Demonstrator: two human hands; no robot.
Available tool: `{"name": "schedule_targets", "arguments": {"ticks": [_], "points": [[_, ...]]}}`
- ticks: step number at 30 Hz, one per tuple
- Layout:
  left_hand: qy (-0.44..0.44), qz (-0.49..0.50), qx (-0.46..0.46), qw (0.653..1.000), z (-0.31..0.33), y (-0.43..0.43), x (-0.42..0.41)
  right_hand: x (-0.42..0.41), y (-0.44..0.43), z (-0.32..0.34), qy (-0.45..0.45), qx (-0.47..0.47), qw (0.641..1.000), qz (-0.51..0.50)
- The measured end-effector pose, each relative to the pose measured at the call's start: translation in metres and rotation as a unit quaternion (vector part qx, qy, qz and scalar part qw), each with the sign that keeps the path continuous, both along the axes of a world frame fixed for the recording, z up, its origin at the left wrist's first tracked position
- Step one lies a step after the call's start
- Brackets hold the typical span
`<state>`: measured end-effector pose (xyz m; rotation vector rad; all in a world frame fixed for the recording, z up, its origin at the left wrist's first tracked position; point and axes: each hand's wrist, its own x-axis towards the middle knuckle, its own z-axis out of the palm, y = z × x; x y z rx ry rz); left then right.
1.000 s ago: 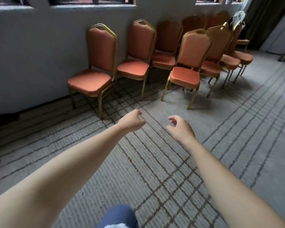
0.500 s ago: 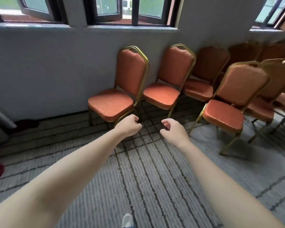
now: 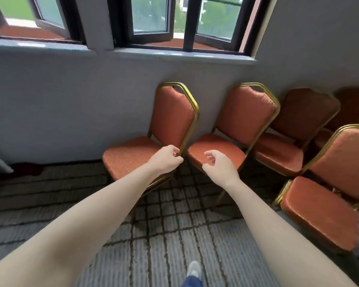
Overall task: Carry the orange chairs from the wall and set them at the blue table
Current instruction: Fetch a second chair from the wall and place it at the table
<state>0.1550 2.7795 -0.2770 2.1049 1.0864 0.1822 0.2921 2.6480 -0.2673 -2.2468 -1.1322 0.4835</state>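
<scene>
Several orange chairs with gold frames stand along the grey wall under the windows. The leftmost chair (image 3: 170,121) is straight ahead, and a second chair (image 3: 243,121) stands just right of it. Both my arms are stretched out toward them. My left hand (image 3: 166,160) hovers over the right edge of the leftmost chair's seat, close to its gold back frame, with loosely curled fingers that hold nothing. Also empty and loosely curled, my right hand (image 3: 218,166) is in front of the second chair's seat. No blue table is in view.
A third chair (image 3: 294,129) stands further right by the wall. Another chair (image 3: 330,195) is pulled out from the row at the right. Patterned grey carpet (image 3: 164,235) covers the floor, and my foot (image 3: 193,272) shows at the bottom. A dark red object (image 3: 27,168) lies by the wall at left.
I have walked up to the wall, so the chairs are much nearer and larger. Both hands have reached forward to the two leftmost chairs and still hold nothing.
</scene>
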Motion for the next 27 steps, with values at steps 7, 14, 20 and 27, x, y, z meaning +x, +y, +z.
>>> {"name": "schedule_targets", "arguments": {"ticks": [7, 14, 20, 27], "points": [[-0.031, 0.076, -0.027, 0.996, 0.011, 0.083, 0.122, 0.142, 0.109, 0.014, -0.008, 0.005, 0.998, 0.059], [-0.048, 0.104, -0.026, 0.993, 0.005, 0.177, 0.212, 0.243, 0.217, 0.001, 0.002, 0.003, 0.995, 0.097], [-0.04, 0.124, -0.037, 0.991, -0.007, 0.274, 0.286, 0.311, 0.327, -0.008, -0.002, 0.006, 0.992, 0.13], [-0.027, 0.163, -0.072, 0.984, -0.019, 0.362, 0.341, 0.361, 0.439, -0.018, 0.024, -0.012, 0.986, 0.163]]}}
